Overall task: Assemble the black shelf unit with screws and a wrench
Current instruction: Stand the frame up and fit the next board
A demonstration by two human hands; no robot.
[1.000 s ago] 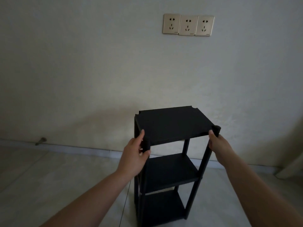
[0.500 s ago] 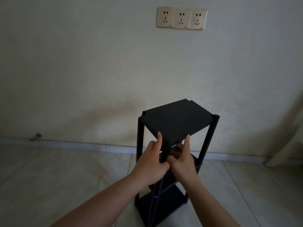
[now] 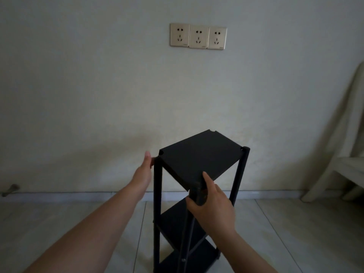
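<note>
Three-tier black shelf unit [image 3: 199, 160] stands upright on the tiled floor [image 3: 59, 223], close to the wall [image 3: 98, 85], turned so one corner points at the camera. Top shelf, middle shelf and bottom shelf all visible, held between black corner posts; small screw head [image 3: 183, 260] shows low on the near post.

Right hand [image 3: 211, 206] grips the top of the near corner post, fingers curled round it, thumb laid up along the top shelf edge.

Left hand [image 3: 143, 172] is at the left corner post [image 3: 157, 194], just under the top shelf corner; fingers reach past the post and seem to touch it, fairly straight, but the tips are hidden behind the post so cannot tell if they wrap it.

Both forearms bare, coming in from the bottom of frame.

On the wall above the unit: row of three power sockets [image 3: 198, 38], side by side. Pale baseboard [image 3: 78, 195] runs along the wall foot. Far left at the baseboard: small door stopper [image 3: 10, 189]. Right edge: pale chair [image 3: 338, 164] with cloth draped over its back, well apart from the unit. Lighting dim
</note>
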